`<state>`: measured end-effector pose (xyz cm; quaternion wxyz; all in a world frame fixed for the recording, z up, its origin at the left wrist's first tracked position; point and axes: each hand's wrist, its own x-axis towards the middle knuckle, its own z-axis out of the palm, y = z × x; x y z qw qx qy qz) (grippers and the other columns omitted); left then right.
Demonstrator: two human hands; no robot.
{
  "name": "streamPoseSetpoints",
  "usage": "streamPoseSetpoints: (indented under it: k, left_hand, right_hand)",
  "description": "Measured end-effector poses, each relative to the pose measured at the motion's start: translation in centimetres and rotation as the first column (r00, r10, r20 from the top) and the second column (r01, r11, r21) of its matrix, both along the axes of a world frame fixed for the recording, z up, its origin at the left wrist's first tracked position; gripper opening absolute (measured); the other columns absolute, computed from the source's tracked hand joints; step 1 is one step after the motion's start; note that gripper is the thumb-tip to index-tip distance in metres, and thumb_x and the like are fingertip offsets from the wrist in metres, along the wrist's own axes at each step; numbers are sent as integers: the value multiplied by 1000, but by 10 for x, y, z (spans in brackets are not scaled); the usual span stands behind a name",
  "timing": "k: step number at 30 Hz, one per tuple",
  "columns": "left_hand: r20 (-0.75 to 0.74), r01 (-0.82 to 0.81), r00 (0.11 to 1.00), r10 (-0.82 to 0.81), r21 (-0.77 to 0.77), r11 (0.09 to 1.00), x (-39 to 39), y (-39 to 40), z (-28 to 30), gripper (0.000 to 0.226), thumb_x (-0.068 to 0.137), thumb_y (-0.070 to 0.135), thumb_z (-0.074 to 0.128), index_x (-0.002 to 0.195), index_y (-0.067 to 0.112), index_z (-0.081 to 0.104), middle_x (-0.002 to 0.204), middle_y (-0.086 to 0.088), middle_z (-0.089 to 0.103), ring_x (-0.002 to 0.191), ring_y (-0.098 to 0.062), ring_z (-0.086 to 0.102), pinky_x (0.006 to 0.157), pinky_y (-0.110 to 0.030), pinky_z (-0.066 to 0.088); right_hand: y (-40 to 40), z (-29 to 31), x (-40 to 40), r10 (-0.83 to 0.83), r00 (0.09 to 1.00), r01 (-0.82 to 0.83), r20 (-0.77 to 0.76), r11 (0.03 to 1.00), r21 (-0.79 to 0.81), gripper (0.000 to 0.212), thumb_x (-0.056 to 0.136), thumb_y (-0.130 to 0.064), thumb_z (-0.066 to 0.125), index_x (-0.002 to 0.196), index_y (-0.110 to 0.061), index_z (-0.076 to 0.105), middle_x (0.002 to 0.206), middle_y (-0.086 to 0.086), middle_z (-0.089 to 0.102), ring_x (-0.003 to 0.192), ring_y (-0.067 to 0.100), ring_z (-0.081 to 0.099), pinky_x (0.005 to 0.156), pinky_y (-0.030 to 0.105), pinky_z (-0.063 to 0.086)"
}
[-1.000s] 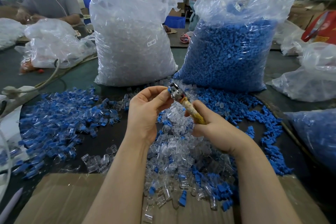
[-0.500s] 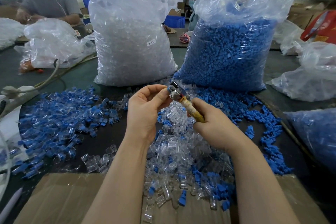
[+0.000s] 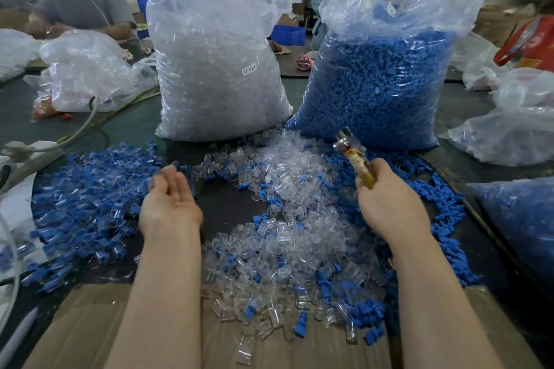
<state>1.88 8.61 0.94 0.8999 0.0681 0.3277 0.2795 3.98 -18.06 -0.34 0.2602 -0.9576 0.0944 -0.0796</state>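
Two hands hung apart, the left hand [image 3: 171,204] with fingers released by the assembled pieces [image 3: 87,195] at nine o'clock, the right hand [image 3: 389,204] clenched round the taped tool [image 3: 356,159] at two o'clock, best held steady while fetching another clear shell [image 3: 287,177].

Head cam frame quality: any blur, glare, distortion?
Head view: left hand is motion-blurred at the fingertips; tool in right hand is slightly soft; glare streaks on the clear bag; wide-angle bending toward the edges; far background lights blown out.
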Motion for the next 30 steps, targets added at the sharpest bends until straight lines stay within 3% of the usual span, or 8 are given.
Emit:
streamPoseSetpoints:
  k: [5,8,10,12,15,18,23,30]
  left_hand:
    - [135,-86,986,100,-102,991,-1,10,-1,25,106,14,37,106,1,58,95,-17,69,82,-16,73,59,-25,59]
    - [12,144,989,-149,191,971,5,4,0,17,103,13,47,109,6,61,96,-10,72,75,-10,72,59,-20,56]
    - [-246,426,905,-348,506,750,8,-5,0,8,96,13,59,100,13,66,86,-1,73,64,-5,66,58,-19,52]
    - [-504,632,769,-394,690,352,8,-18,-1,6,92,17,65,96,18,69,82,5,73,71,-6,65,62,-21,49]
    - [-731,729,609,-307,669,-146,4,-39,-4,8,84,22,74,91,21,70,86,5,71,79,-9,63,63,-21,42]
    - [-829,744,526,-189,557,-370,6,-49,-10,19,77,27,82,84,18,66,81,3,68,74,-10,61,62,-24,43]
    - [-872,732,487,-38,431,-528,10,-52,-15,14,80,24,80,79,21,67,82,4,67,75,-10,60,67,-27,48]
    - [-827,691,558,-74,512,-511,10,-51,-21,16,80,19,79,72,27,67,78,10,68,73,-3,62,59,-18,44]
  right_hand:
    - [-10,-6,-2,-287,958,285,-22,957,-49,16,96,-27,50,105,-15,44,74,8,49,71,32,53,57,36,37]
    - [-15,-9,-3,-341,927,330,-159,940,-89,30,90,-26,60,109,-4,52,95,16,58,78,35,58,58,36,41]
    - [-14,-10,-3,-328,914,310,-240,944,-110,36,90,-27,62,114,-3,54,110,19,58,84,36,60,60,37,46]
    - [-10,-11,-2,-304,915,276,-266,951,-138,36,90,-28,62,116,-5,53,115,19,57,87,35,60,62,37,45]
    - [-7,-12,-1,-274,932,238,-238,956,-170,28,89,-26,63,109,-9,53,106,15,60,81,32,55,61,36,42]
    - [-8,-13,-1,-273,940,240,-206,956,-168,17,88,-23,63,95,-10,56,82,9,56,65,26,50,53,32,37]
    - [-9,-13,0,-295,942,272,-160,950,-152,16,88,-22,64,81,-12,53,70,7,53,57,24,46,48,29,33]
    - [-12,-14,4,-287,958,285,-26,957,-47,21,92,-30,62,86,-12,53,70,6,49,58,23,44,48,29,30]
